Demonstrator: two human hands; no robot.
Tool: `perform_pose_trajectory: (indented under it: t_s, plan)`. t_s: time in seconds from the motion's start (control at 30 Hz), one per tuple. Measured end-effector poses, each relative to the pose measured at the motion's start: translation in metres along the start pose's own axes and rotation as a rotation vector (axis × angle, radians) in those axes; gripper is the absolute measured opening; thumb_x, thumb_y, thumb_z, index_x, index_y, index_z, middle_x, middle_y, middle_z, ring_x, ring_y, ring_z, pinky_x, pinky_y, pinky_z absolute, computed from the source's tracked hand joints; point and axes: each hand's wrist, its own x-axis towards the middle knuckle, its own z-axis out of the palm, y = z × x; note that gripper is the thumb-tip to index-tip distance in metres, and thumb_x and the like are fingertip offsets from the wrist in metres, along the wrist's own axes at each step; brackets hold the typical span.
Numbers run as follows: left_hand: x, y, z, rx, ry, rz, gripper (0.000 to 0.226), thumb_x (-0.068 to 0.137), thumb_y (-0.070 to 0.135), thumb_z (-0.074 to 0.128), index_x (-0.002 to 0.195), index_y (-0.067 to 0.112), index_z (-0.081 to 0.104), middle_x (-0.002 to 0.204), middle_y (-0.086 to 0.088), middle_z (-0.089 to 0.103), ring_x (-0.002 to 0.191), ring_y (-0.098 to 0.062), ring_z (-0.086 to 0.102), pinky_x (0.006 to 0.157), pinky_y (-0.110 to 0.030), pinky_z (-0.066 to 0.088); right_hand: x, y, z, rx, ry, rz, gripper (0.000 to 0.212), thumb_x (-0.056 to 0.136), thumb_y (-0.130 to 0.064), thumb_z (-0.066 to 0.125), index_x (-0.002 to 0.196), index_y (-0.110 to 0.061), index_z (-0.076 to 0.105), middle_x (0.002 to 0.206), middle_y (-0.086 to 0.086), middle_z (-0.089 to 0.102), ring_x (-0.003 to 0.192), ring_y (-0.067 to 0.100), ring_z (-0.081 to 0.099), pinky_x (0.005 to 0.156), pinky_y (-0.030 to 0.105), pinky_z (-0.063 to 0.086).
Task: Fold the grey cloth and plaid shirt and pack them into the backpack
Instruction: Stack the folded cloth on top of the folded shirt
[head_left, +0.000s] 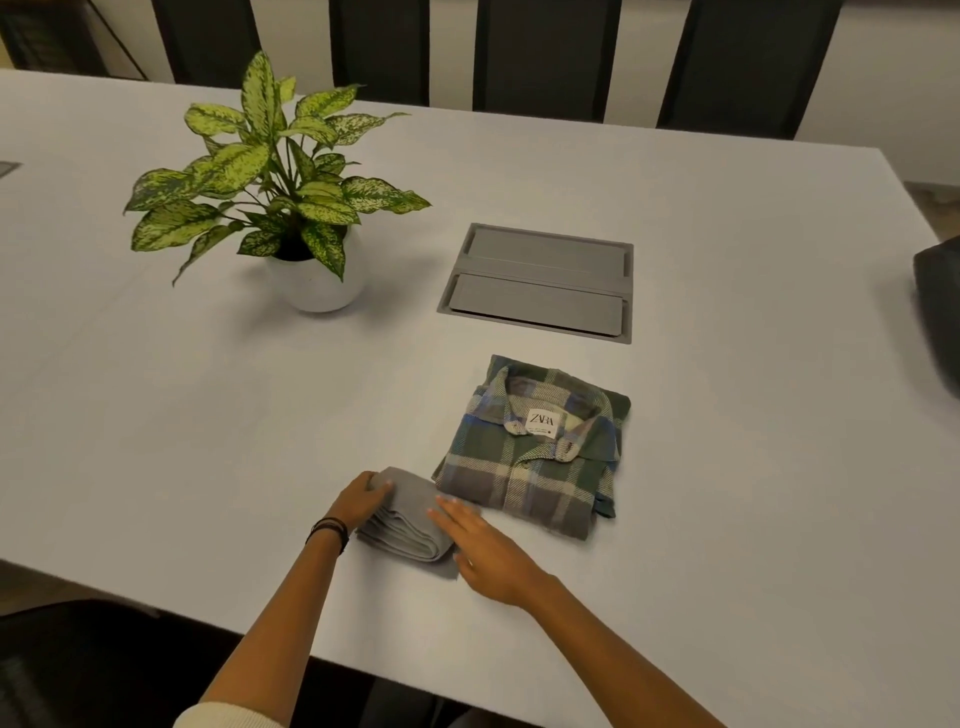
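Observation:
The grey cloth (408, 519) lies folded into a small thick stack near the table's front edge. My left hand (358, 499) grips its left end, fingers curled over the top. My right hand (478, 545) lies flat with straight fingers on the cloth's right side. Just to the right, touching the cloth's corner, the green and blue plaid shirt (540, 452) lies folded, collar and white label facing up. A dark bag, probably the backpack (940, 312), shows only partly at the right edge of the view.
A potted plant (291, 208) in a white pot stands at the back left. A grey recessed cable hatch (540, 283) sits in the white table (208, 415) behind the shirt. Dark chairs line the far side.

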Motion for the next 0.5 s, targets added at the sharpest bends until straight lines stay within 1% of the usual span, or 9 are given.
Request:
perform_pose_trajectory:
  t_s: [0.07, 0.1, 0.13, 0.17, 0.27, 0.33, 0.4, 0.43, 0.5]
  plan:
    - [-0.003, -0.003, 0.001, -0.041, 0.013, -0.023, 0.040, 0.098, 0.034, 0.041, 0.121, 0.002, 0.050, 0.110, -0.015, 0.056, 0.088, -0.023, 0.049, 0.069, -0.029, 0.042, -0.002, 0.005, 0.006, -0.046, -0.069, 0.023, 0.065, 0.094, -0.005, 0.037, 0.149, -0.021, 0.007, 0.158, -0.002, -0.002, 0.145, 0.016, -0.001, 0.117, 0.030, 0.012]
    - [-0.004, -0.005, 0.001, -0.076, 0.014, -0.041, 0.039, 0.099, 0.034, 0.039, 0.115, 0.001, 0.053, 0.098, -0.012, 0.055, 0.078, -0.022, 0.047, 0.062, -0.027, 0.038, -0.004, 0.008, 0.009, -0.071, -0.099, 0.030, 0.065, 0.094, -0.004, 0.036, 0.149, -0.021, 0.007, 0.158, -0.001, -0.003, 0.145, 0.017, -0.001, 0.117, 0.031, 0.011]
    - [-0.005, -0.006, 0.001, -0.111, 0.012, -0.056, 0.037, 0.099, 0.035, 0.038, 0.109, 0.002, 0.054, 0.089, -0.010, 0.052, 0.071, -0.020, 0.045, 0.060, -0.026, 0.035, -0.006, 0.011, 0.010, -0.089, -0.125, 0.032, 0.066, 0.093, -0.003, 0.036, 0.149, -0.021, 0.007, 0.158, 0.000, -0.003, 0.145, 0.018, -0.002, 0.118, 0.033, 0.010]
    - [-0.005, -0.008, 0.001, -0.145, 0.010, -0.065, 0.036, 0.098, 0.036, 0.039, 0.106, 0.005, 0.053, 0.085, -0.008, 0.050, 0.069, -0.019, 0.043, 0.060, -0.026, 0.035, -0.007, 0.013, 0.012, -0.099, -0.145, 0.033, 0.066, 0.093, -0.002, 0.036, 0.149, -0.020, 0.007, 0.158, 0.000, -0.004, 0.145, 0.019, -0.003, 0.119, 0.036, 0.010]
    - [-0.009, -0.009, 0.000, -0.245, 0.000, -0.100, 0.036, 0.095, 0.042, 0.044, 0.106, 0.008, 0.052, 0.088, -0.007, 0.050, 0.076, -0.021, 0.046, 0.063, -0.028, 0.040, -0.007, 0.016, 0.015, -0.096, -0.182, 0.040, 0.066, 0.093, 0.002, 0.034, 0.149, -0.019, 0.008, 0.157, -0.001, -0.006, 0.145, 0.018, -0.007, 0.118, 0.038, 0.011]
    - [-0.011, -0.011, 0.000, -0.245, -0.036, -0.130, 0.041, 0.092, 0.045, 0.049, 0.097, 0.004, 0.053, 0.073, -0.007, 0.047, 0.066, -0.020, 0.044, 0.066, -0.031, 0.042, -0.006, 0.016, 0.015, -0.085, -0.201, 0.045, 0.065, 0.093, 0.003, 0.034, 0.149, -0.018, 0.007, 0.157, -0.001, -0.007, 0.145, 0.017, -0.008, 0.119, 0.037, 0.011]
    - [-0.012, -0.013, -0.002, -0.227, -0.088, -0.157, 0.044, 0.090, 0.044, 0.054, 0.095, 0.001, 0.054, 0.067, -0.008, 0.048, 0.063, -0.020, 0.046, 0.072, -0.033, 0.045, -0.005, 0.017, 0.014, -0.074, -0.209, 0.045, 0.065, 0.093, 0.004, 0.034, 0.149, -0.016, 0.008, 0.157, 0.000, -0.007, 0.145, 0.018, -0.009, 0.119, 0.037, 0.010]
    - [-0.012, -0.014, -0.003, -0.225, -0.112, -0.156, 0.044, 0.089, 0.043, 0.056, 0.098, 0.000, 0.055, 0.070, -0.010, 0.052, 0.067, -0.020, 0.050, 0.075, -0.034, 0.047, -0.005, 0.017, 0.014, -0.066, -0.209, 0.043, 0.064, 0.093, 0.005, 0.034, 0.149, -0.016, 0.009, 0.157, 0.000, -0.006, 0.145, 0.018, -0.008, 0.119, 0.036, 0.009]
    - [-0.012, -0.016, -0.008, -0.234, -0.156, -0.132, 0.044, 0.088, 0.040, 0.058, 0.110, 0.001, 0.057, 0.091, -0.012, 0.062, 0.083, -0.022, 0.058, 0.082, -0.034, 0.049, -0.005, 0.015, 0.013, -0.030, -0.199, 0.044, 0.061, 0.094, 0.005, 0.034, 0.148, -0.014, 0.013, 0.157, 0.002, -0.002, 0.145, 0.017, -0.006, 0.118, 0.032, 0.008]
